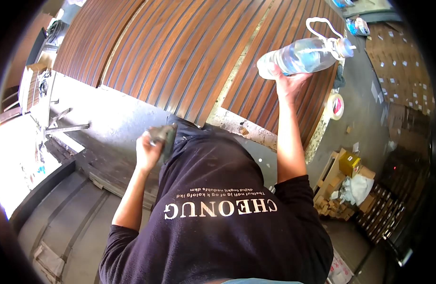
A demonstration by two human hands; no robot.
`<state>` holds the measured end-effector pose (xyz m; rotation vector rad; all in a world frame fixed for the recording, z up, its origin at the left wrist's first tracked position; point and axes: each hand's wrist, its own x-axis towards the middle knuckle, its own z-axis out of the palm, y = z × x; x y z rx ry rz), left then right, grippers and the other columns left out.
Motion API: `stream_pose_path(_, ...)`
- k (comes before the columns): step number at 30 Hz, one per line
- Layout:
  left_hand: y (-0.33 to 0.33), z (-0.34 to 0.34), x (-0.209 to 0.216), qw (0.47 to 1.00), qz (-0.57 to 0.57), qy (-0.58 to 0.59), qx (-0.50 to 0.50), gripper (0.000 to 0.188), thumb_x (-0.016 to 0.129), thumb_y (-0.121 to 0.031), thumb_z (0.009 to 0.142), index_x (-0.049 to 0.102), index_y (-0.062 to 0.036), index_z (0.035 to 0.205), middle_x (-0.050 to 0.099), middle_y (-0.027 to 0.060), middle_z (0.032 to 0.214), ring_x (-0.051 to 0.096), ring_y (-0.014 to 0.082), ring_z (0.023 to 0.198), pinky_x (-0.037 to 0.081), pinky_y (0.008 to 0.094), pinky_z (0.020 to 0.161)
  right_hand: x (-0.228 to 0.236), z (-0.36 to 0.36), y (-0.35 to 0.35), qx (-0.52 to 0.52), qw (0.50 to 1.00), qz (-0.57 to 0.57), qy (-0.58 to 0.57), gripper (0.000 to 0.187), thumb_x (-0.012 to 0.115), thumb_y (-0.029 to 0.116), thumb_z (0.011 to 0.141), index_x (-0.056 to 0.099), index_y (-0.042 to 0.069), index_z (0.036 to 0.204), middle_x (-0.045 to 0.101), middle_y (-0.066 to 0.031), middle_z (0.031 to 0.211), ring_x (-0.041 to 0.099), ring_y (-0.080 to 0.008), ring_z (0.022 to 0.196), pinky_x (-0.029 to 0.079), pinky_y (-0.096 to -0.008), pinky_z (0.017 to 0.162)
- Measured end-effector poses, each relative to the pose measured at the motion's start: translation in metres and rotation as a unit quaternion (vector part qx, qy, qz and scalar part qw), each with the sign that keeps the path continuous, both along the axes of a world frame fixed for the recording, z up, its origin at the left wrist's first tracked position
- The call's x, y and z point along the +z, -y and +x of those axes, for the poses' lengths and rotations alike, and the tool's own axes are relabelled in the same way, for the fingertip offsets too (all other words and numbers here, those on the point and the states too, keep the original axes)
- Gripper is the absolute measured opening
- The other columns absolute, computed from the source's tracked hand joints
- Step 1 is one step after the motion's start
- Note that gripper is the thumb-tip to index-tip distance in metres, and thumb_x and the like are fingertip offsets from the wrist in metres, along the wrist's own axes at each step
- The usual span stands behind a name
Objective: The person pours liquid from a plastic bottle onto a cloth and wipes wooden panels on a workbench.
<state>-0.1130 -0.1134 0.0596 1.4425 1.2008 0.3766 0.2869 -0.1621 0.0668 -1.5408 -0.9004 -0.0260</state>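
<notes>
Because our right hand point(292, 87) cups a clear plastic bottle with a white loop handle point(307, 56) near its base, fingers curled but partly hidden, above the right side of the brown, wood-look slatted panels point(180, 57), uneven weight could tip it, and a loose pale cap point(345, 48) could leak onto them. Our left hand point(149, 152), off the panels' near edge, closes its fingers around a blurred grey object point(167, 142); a careless swing could scratch them.

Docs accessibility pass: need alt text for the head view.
A person's right hand holds a clear bottle, cap toward the picture's right, above brown ribbed panels. The left hand, lower down, grips a blurred dark object. A white roll sits by the panels' right edge.
</notes>
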Motion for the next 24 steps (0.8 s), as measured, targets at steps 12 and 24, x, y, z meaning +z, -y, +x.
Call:
stream_pose_path(12,-0.072,0.067,0.029,0.743,-0.343,0.533,0.212,0.031,0.059,-0.015,0.090,0.057,-0.0039,0.119,0.065,0.0093,0.111,0.063,0.0242,0.103,0.050,0.0407,0.094,0.055,0.014,0.011,0.084,0.992,-0.094,0.035,0.078,0.084,0.023,0.065,0.045,0.002,0.130,0.060,-0.0118,0.113,0.060,-0.0232,0.104,0.048,-0.0372,0.091)
stream_pose_path(24,-0.086,0.156,0.079,0.802,-0.307,0.482,0.171,0.032,0.063,-0.011,0.087,0.054,-0.0031,0.116,0.062,0.0113,0.109,0.062,0.0254,0.100,0.052,0.0448,0.091,0.124,-0.019,0.039,0.212,0.849,-0.471,0.107,0.074,0.081,0.022,0.061,0.048,0.007,0.125,0.066,-0.0189,0.105,0.064,-0.0347,0.101,0.051,-0.0406,0.089)
